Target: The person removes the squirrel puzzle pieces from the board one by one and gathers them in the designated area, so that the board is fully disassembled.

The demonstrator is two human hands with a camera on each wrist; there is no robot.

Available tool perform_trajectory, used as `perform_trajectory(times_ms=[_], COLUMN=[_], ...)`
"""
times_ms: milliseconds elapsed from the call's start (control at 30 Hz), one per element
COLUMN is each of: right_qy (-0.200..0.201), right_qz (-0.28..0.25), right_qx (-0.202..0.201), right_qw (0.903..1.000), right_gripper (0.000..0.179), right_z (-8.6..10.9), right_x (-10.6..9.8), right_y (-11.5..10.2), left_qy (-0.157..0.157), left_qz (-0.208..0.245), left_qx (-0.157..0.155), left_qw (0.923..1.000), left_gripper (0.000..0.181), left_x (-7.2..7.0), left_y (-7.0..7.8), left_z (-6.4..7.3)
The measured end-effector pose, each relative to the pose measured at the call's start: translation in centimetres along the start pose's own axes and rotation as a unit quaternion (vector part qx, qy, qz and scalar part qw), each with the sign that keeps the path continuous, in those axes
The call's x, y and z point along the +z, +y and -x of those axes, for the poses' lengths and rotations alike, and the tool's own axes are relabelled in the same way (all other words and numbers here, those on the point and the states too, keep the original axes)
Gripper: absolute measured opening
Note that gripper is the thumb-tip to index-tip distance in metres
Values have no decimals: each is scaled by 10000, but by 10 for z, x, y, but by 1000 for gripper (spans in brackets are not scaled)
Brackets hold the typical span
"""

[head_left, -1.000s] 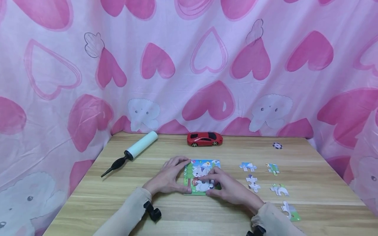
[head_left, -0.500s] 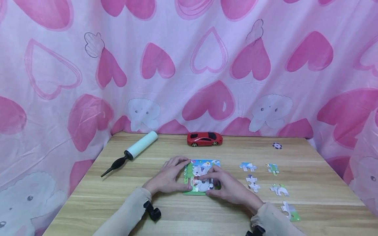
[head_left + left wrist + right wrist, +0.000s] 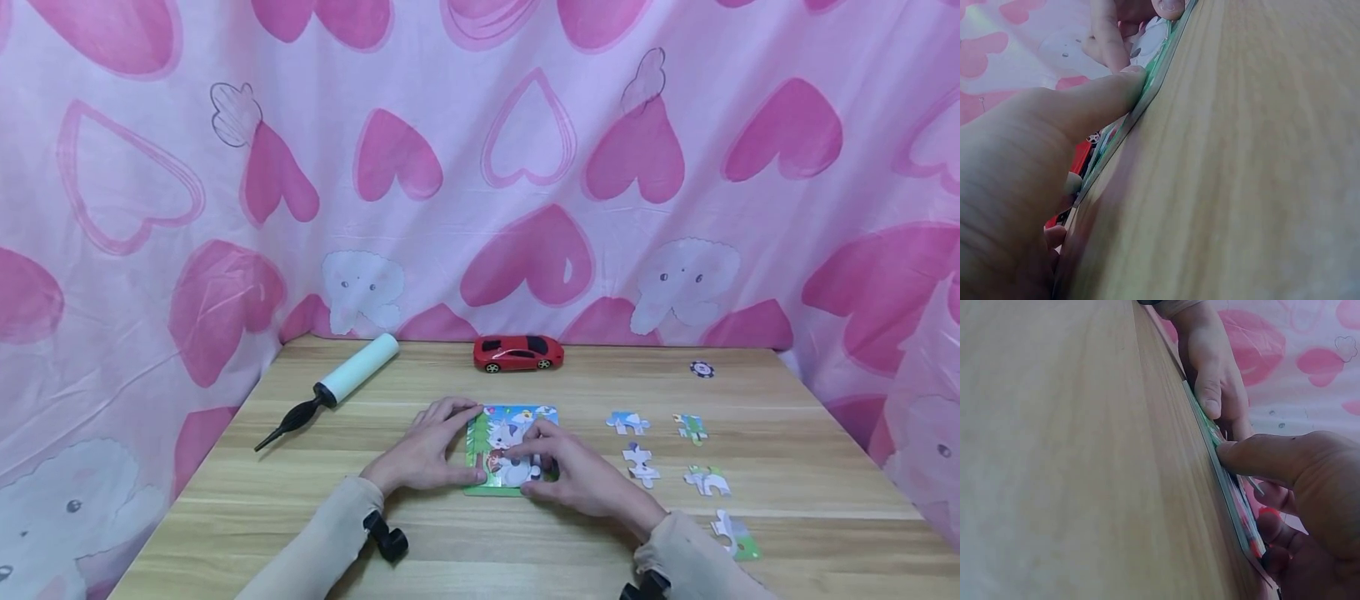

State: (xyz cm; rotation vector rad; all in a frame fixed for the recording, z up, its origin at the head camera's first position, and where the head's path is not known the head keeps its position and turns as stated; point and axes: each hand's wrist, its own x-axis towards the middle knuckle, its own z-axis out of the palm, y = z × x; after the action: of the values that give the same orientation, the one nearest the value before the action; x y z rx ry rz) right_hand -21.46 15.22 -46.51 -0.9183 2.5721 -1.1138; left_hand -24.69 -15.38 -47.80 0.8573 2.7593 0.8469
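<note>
A jigsaw puzzle (image 3: 498, 425) in a green-edged board lies on the table, showing a white cartoon animal under blue sky. My left hand (image 3: 431, 450) holds its left side, thumb on the lower part and index finger at the top corner. Over the right half, my right hand (image 3: 573, 471) pinches a puzzle piece (image 3: 1255, 485), whose raised edge shows between thumb and fingers in the right wrist view. That thumb is at the board's near edge, and the fingers hide part of the picture. In the left wrist view, the left thumb (image 3: 1107, 100) presses the board's green margin (image 3: 1154, 75).
Several loose puzzle pieces (image 3: 706, 481) lie to the right on the wooden table (image 3: 480, 554). A red toy car (image 3: 517, 353) stands at the back, with a poker chip (image 3: 702, 369) farther right. A hand pump (image 3: 330, 392) lies at the left. A pink heart-patterned curtain (image 3: 480, 233) hangs behind.
</note>
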Motion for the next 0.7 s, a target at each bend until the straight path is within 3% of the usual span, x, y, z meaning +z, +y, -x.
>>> perform_trajectory(times_ms=[700], right_qy=[89], right_qz=[-189], right_qx=[112], right_qw=[9997], right_gripper=[46], right_z=[-3], right_x=[-1], right_y=[2], left_qy=[-142], left_qz=[100], left_qx=[-254], left_qw=[9995], left_gripper=[107], left_x=[-2], left_y=[4], left_z=[-1])
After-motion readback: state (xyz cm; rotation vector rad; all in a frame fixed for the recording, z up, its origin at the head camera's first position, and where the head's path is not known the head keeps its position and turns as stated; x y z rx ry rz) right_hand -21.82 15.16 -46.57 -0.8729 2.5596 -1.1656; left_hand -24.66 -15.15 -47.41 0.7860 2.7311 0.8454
